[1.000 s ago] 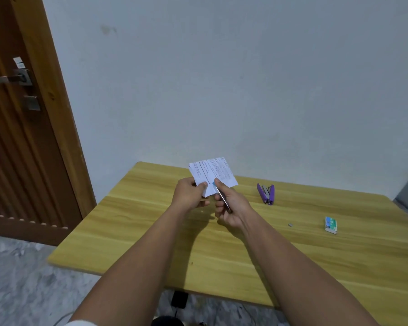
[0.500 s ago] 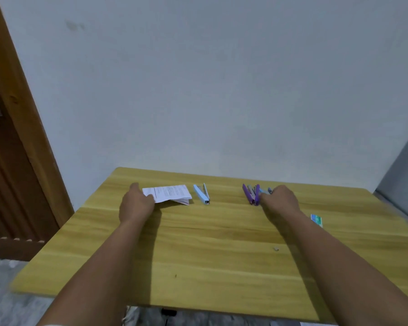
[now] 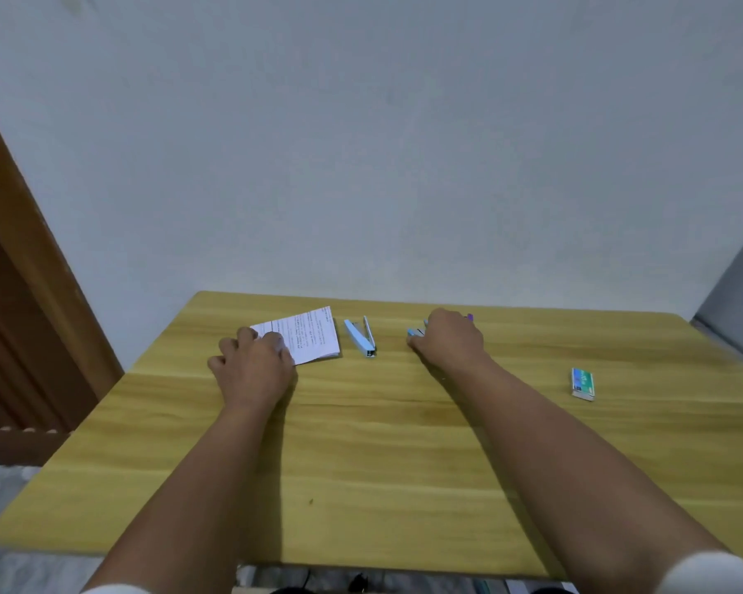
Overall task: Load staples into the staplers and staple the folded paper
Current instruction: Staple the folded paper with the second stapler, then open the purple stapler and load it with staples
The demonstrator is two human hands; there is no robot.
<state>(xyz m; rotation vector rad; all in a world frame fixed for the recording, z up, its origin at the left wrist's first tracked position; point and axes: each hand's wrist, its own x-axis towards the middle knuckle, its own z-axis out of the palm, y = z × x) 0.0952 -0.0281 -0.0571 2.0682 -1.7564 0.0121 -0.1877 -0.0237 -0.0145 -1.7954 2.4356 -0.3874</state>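
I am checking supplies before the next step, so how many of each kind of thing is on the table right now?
Staplers: 2, the light blue stapler lying free and the purple stapler mostly hidden under the right hand
Folded paper: 1, under the left hand
Staple box: 1
Total: 4 on the table

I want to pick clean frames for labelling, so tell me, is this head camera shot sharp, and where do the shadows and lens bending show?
Head view: mostly sharp, print on the folded paper visible but unreadable; the right hand looks slightly smeared at its fingertips. Soft, even light, with faint shadows beside both forearms on the table. Wide-angle bending slants the door frame at left; no glare.
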